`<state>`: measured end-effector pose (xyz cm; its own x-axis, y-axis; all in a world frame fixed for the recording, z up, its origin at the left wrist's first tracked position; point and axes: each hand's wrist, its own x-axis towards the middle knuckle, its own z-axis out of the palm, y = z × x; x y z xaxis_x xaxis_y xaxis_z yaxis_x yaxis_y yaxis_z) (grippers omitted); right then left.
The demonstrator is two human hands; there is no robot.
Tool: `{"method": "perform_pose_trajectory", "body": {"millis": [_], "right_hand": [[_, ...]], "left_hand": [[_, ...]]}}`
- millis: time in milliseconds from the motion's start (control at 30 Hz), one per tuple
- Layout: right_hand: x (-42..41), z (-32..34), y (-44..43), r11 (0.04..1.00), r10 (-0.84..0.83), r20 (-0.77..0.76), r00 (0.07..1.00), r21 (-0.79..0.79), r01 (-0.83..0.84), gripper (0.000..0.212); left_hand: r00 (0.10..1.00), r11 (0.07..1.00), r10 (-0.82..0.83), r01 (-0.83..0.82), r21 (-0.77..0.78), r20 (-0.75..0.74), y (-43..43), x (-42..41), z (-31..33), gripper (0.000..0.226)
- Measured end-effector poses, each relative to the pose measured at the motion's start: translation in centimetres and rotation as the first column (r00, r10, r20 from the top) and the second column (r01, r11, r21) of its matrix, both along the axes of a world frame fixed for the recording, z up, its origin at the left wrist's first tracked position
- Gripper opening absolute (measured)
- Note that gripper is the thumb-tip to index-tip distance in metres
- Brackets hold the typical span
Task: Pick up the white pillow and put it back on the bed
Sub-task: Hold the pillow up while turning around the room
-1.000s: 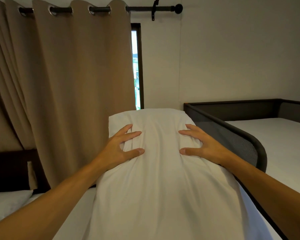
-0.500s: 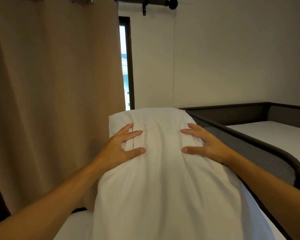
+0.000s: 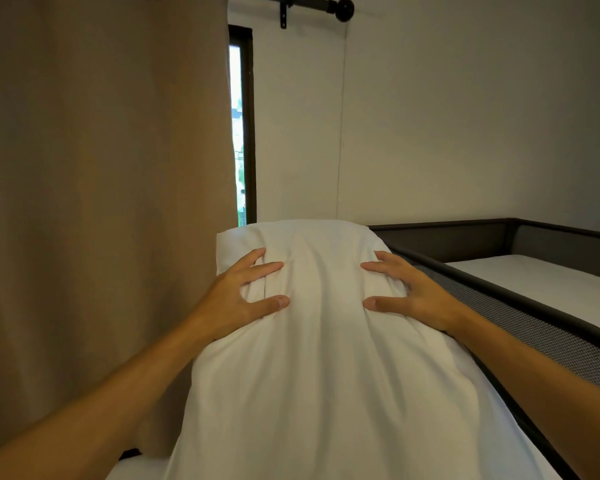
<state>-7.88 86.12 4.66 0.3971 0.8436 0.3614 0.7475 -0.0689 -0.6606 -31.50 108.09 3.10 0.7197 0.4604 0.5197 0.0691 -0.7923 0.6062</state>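
Fingers (image 3: 257, 271) of both hands are spread and pressed into the white pillow (image 3: 326, 368), by which its cloth is bunched into folds; the pillow is thus grasped from both sides near its far end. Much of the left of the scene is filled by a tan curtain (image 3: 101, 202), hung just beside a narrow dark-framed window (image 3: 246, 126), through which daylight is seen. A pale wall (image 3: 465, 116) is seen at the far right. At the right, a bed (image 3: 551, 285) with a dark frame, a mesh side panel and a white mattress is seen. The pillow is held upright in the middle of the scene, between the curtain and the bed's near rail, its lower part lost below the edge of the view. The left hand (image 3: 236, 299) is set on the pillow's left side, the right hand (image 3: 413, 292) on its right. A black curtain rod (image 3: 312, 1) is mounted at the top.
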Motion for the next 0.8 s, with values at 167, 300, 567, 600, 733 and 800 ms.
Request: {"method": "perform_pose_trajectory", "body": {"millis": [167, 300, 567, 600, 733, 800], "right_hand": [[1.6, -0.1, 0.7, 1.000, -0.017, 0.011, 1.000, 0.007, 0.017, 0.067], [3.5, 0.4, 0.4, 0.999, -0.042, 0.017, 0.999, 0.015, 0.041, 0.067], [8.4, 2.2, -0.4, 0.998, -0.053, 0.044, 0.998, 0.039, 0.051, 0.066], [8.8, 2.3, -0.5, 0.998, -0.057, 0.048, 0.997, 0.042, 0.055, 0.066], [11.0, 2.2, -0.4, 0.996, -0.063, 0.053, 0.997, 0.063, 0.060, 0.068], [12.0, 2.3, 0.0, 0.995, -0.077, 0.061, 0.995, 0.061, 0.074, 0.069]], "left_hand": [[1.000, 1.000, 0.001, -0.001, 0.013, -0.011, 1.3, 1.9, 0.5, 0.078], [1.000, 0.999, -0.028, 0.028, 0.029, -0.007, 1.4, 4.4, 1.1, 0.074], [0.995, 0.996, -0.079, 0.077, 0.046, 0.055, 0.4, 9.6, 2.2, 0.059], [0.995, 0.996, -0.079, 0.076, 0.050, 0.057, 0.5, 10.2, 2.2, 0.061], [0.992, 0.993, -0.106, 0.103, 0.053, 0.069, 1.1, 12.5, 2.3, 0.067], [0.990, 0.992, -0.116, 0.111, 0.056, 0.077, 1.8, 13.9, 2.4, 0.069]]}}
